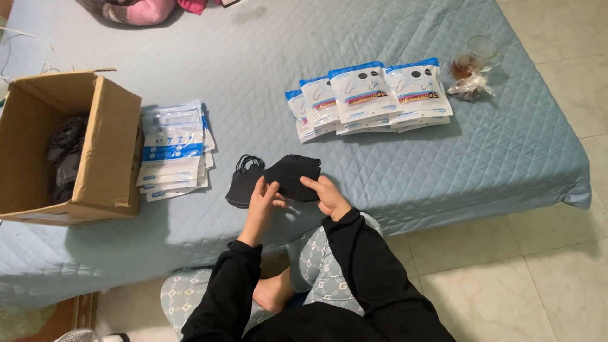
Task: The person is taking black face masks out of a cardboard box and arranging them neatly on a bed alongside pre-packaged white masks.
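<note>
Your left hand [261, 197] and right hand [324, 195] both pinch one black mask [291, 177]; risk: ear loops snagging the mask pile [242, 183] beneath.

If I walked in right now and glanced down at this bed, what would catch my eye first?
Probably the two hands at the near edge of the blue quilted bed: the left hand and right hand both hold a black face mask, with more black masks lying just to its left. Beyond them sits a fanned row of white-and-blue packets, and far left an open cardboard box beside another packet stack.
</note>
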